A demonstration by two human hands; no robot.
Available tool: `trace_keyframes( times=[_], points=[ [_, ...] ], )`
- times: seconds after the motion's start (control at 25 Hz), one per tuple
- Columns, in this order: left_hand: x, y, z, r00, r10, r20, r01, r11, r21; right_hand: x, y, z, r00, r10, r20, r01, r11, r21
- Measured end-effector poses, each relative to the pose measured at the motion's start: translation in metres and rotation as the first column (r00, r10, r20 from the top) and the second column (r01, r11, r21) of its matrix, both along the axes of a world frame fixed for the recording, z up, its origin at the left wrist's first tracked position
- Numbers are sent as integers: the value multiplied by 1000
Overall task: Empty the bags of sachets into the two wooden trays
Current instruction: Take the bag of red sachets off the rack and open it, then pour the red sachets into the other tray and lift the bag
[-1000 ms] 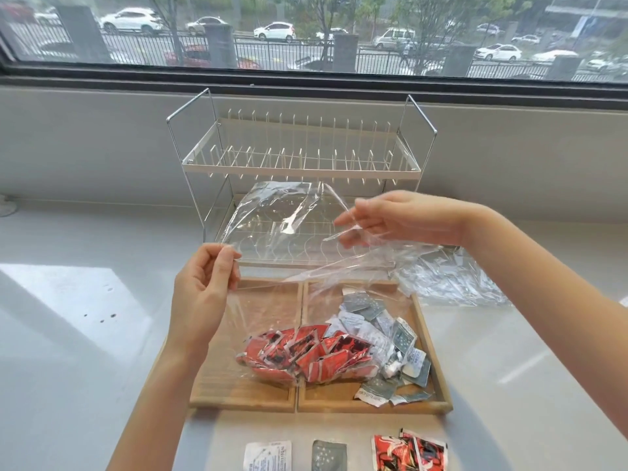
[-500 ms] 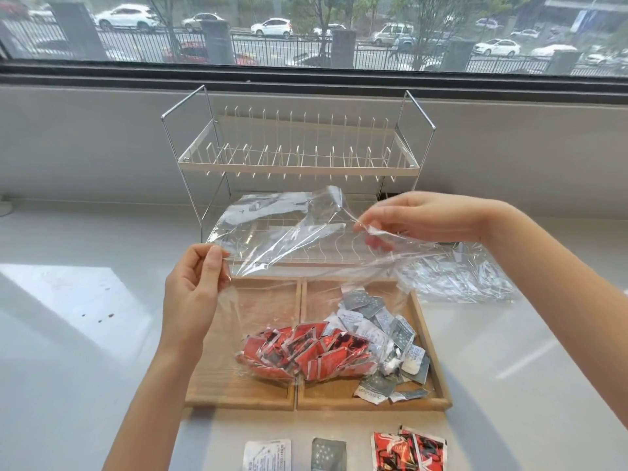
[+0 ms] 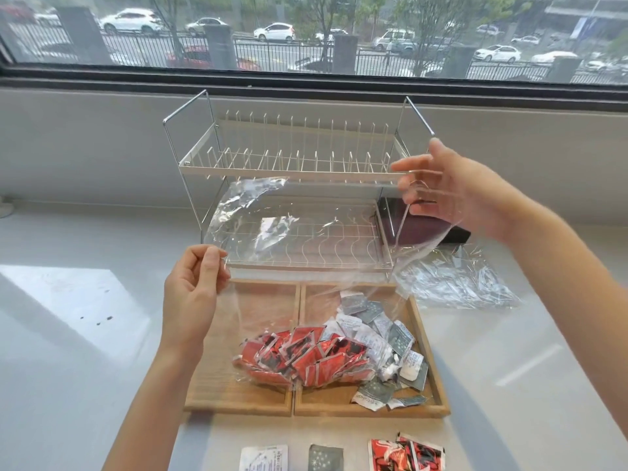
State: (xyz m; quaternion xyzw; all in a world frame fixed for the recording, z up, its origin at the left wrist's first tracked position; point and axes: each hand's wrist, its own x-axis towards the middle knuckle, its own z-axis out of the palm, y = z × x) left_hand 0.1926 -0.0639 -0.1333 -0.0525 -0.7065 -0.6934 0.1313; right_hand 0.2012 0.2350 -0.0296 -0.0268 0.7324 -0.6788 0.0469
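Note:
Two wooden trays lie side by side on the counter, the left tray (image 3: 217, 399) and the right tray (image 3: 438, 385). A clear plastic bag (image 3: 292, 229) hangs over them with its mouth pulled wide. My left hand (image 3: 193, 294) pinches the bag's left edge. My right hand (image 3: 452, 188) holds the right edge, raised by the rack. Red sachets (image 3: 306, 358) sit in the bag's bottom, across the seam between the trays. White and grey sachets (image 3: 384, 338) are heaped loose in the right tray.
A two-tier wire dish rack (image 3: 292, 164) stands just behind the trays. An empty crumpled clear bag (image 3: 455, 280) lies to the right, beside a dark box (image 3: 428, 226). Loose sachets, white (image 3: 263, 458), grey (image 3: 324, 458) and red (image 3: 404, 453), lie at the counter's near edge.
My right hand has moved up and to the right with the bag's edge, stretching the mouth wider. My left hand has kept its pinch and barely moved.

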Motion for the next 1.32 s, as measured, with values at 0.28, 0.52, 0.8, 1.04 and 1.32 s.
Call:
trace_keyframes(
  times=[0.28,0.52,0.8,1.04,1.32],
  points=[
    [-1,-8,1,1000,10,20,-11,998,66,35,8,-105,993,-107,42,104,993,60],
    [5,-27,-41,950,-201,239,229,969,-94,78,-12,-157,963,72,261,-149,946,287],
    [32,-23,-100,706,-260,659,564,770,-300,83,-49,-197,985,-84,150,-25,793,609],
    [27,-20,-129,810,-156,566,492,706,-510,69,-60,-208,985,-124,122,-13,649,760],
    [27,-28,-127,833,-134,537,403,812,-422,66,-69,-211,990,-129,53,31,579,815]
  ],
)
